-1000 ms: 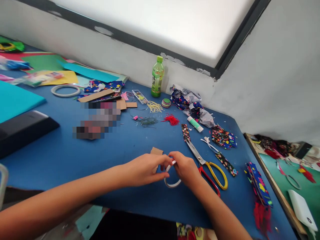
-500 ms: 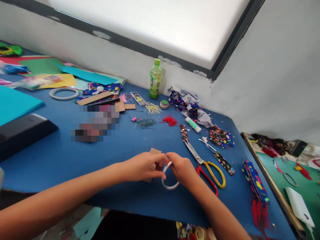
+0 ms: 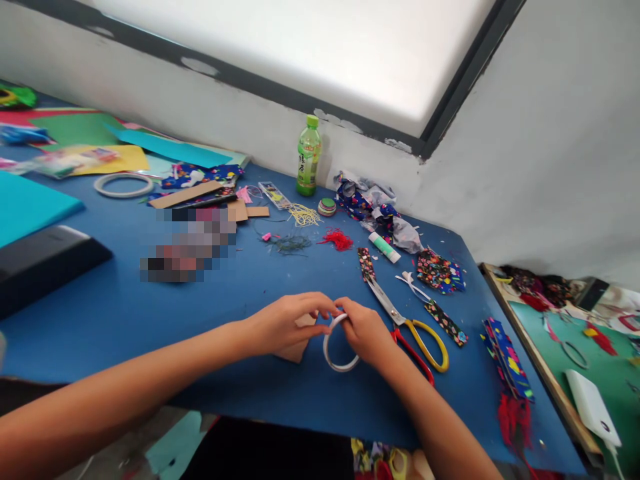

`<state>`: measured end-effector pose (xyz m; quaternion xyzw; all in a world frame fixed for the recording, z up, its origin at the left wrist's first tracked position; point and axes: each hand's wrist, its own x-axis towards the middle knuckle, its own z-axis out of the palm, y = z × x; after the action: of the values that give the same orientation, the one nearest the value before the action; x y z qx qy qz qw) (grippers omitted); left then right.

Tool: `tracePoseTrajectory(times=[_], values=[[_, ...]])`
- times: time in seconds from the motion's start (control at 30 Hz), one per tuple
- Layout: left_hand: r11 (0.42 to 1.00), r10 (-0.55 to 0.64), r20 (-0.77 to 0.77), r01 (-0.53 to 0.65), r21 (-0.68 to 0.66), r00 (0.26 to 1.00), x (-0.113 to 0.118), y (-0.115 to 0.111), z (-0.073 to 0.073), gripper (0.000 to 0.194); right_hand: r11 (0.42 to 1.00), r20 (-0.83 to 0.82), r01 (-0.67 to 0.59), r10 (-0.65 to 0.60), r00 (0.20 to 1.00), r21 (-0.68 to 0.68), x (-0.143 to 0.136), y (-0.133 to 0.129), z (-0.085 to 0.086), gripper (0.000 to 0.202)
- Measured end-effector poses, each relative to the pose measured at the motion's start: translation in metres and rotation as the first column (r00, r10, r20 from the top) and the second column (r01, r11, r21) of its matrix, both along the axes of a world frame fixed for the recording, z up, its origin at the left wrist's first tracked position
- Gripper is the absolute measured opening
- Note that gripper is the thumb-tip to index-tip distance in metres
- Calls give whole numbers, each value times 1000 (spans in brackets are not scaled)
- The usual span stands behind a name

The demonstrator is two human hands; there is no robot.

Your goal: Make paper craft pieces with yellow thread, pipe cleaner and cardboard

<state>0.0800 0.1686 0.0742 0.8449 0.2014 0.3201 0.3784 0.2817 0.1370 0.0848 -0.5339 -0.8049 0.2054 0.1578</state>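
A thin white ring like a roll of narrow tape (image 3: 327, 353) is held at its upper right by my right hand (image 3: 367, 330), whose fingers are closed on the rim. My left hand (image 3: 280, 322) is at the roll's upper left. Its thumb and forefinger are apart, with their tips close to the rim; I cannot tell whether they touch it. Behind and below my left hand, a piece of brown cardboard (image 3: 293, 352) lies on the blue table, partly covered. Scissors (image 3: 397, 320) with one yellow and one red handle lie open just right of my right hand.
A green bottle (image 3: 309, 157) stands by the wall. Around are a glue stick (image 3: 384, 247), red threads (image 3: 338, 239), crumpled patterned cloth (image 3: 367, 203) and a patterned strip (image 3: 447, 324). A larger white ring (image 3: 123, 185) and coloured sheets (image 3: 35, 200) lie left.
My left thumb and forefinger have lifted slightly along the roll, and my left hand has shifted a little, showing more cardboard beneath. My right hand keeps its hold. The view has shifted slightly.
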Motion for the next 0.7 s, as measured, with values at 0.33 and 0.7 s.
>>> tracePoseTrajectory(times=[0.33,0.7], values=[[955,293,74,-296,34,953,-5,3,13,14,823,-636,-114,-334,696,-557,9,10,6,39],[843,458,-52,-452,-292,888,-11,29,7,21,918,-848,-38,-348,400,-395,28,23,10,40]])
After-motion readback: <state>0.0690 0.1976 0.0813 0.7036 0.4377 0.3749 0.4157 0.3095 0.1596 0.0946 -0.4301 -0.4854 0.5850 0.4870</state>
